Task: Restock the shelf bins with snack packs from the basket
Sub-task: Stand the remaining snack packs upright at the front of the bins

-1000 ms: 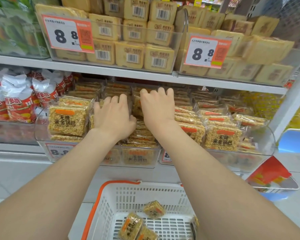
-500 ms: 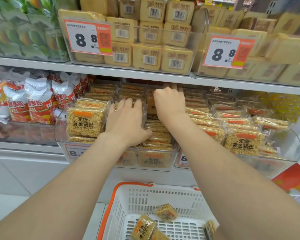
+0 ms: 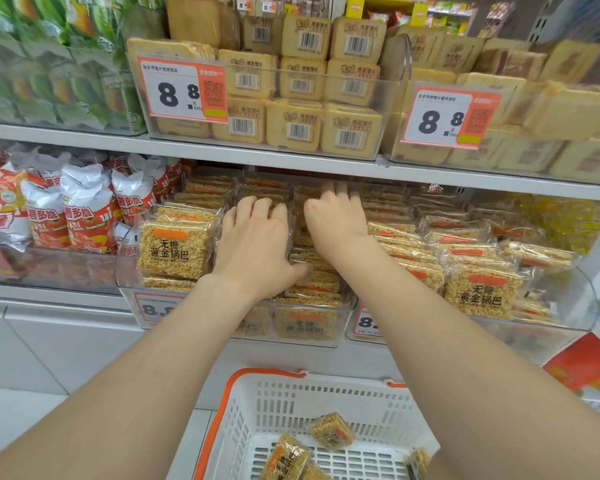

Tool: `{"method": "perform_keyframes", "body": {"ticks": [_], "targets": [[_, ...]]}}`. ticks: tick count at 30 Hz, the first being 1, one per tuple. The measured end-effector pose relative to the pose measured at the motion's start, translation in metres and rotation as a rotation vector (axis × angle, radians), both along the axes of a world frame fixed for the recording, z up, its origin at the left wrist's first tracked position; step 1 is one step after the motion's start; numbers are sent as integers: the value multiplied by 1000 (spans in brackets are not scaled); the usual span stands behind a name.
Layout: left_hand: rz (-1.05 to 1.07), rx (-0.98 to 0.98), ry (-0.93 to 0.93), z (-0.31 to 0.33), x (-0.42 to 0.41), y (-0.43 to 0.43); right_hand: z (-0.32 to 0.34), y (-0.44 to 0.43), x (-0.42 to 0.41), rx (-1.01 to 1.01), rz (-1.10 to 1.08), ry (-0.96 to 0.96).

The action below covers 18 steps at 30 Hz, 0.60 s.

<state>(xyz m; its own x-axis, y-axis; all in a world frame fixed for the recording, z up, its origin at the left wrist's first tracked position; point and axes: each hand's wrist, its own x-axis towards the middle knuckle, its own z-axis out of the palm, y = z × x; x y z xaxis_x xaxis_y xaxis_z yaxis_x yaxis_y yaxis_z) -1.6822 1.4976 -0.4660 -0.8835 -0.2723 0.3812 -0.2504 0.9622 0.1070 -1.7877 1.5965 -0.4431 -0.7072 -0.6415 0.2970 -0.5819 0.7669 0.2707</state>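
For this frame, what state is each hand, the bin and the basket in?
left hand: flat on the snack packs, fingers straight.
right hand: fingers bent over packs further back; grip unclear.
clear bin: nearly full.
basket: holds a few loose packs.

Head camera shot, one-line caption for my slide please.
Left hand and right hand on stacked snack packs in a clear shelf bin, with spare packs in the white basket below.

A shop: price tags (image 3: 182, 90) on clear shelf bins (image 3: 551, 330) of packaged snacks (image 3: 175, 251), plus a shopping basket (image 3: 326, 393).
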Motion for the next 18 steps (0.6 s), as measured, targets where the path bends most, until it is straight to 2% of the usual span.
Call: {"method": "perform_keyframes", "body": {"ticks": [4,7,10,13,15,18], "targets": [[-38,96,31,8,14,5,2,18,17,-19,37,95],[-84,207,89,12,29,7,9,35,36,-141,253,212],[-96,222,179,14,45,10,8,51,53,-262,501,320],[-102,217,183,15,59,15,-2,71,56,-224,636,408],[-132,238,128,16,66,22,-6,84,54,-152,710,396],[-152,289,-66,15,75,32,-10,99,69,-54,715,146]]}}
